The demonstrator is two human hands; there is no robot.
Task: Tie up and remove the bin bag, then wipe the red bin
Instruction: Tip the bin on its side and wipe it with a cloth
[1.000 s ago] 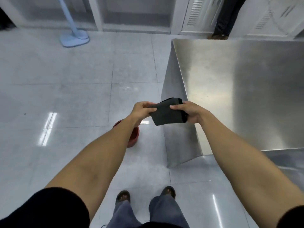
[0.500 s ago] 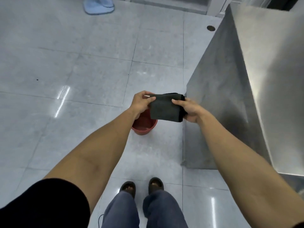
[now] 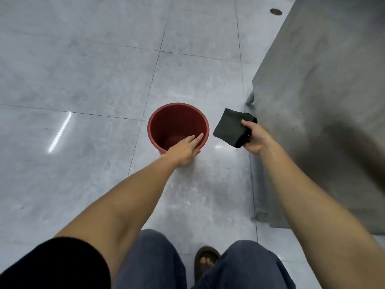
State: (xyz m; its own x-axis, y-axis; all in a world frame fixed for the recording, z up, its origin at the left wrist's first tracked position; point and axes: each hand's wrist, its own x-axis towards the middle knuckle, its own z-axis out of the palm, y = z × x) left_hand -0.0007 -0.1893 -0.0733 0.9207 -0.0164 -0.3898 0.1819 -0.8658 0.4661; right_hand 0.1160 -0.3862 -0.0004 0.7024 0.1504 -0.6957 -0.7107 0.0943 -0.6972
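Note:
The red bin stands upright on the grey tiled floor, with no bag in it and its inside bare. My left hand reaches over the bin's near rim, fingers apart and pointing into the opening, holding nothing. To the right of the bin, my right hand grips a folded dark grey cloth, held in the air beside the rim. No bin bag is in view.
A tall steel counter rises close on the right, its leg just behind the cloth. A round floor drain lies at the far right. My legs and one sandalled foot are at the bottom.
My left hand let go of the cloth and dropped to the bin's rim. The right hand keeps the cloth and moved right. My head has tilted down and come closer to the bin.

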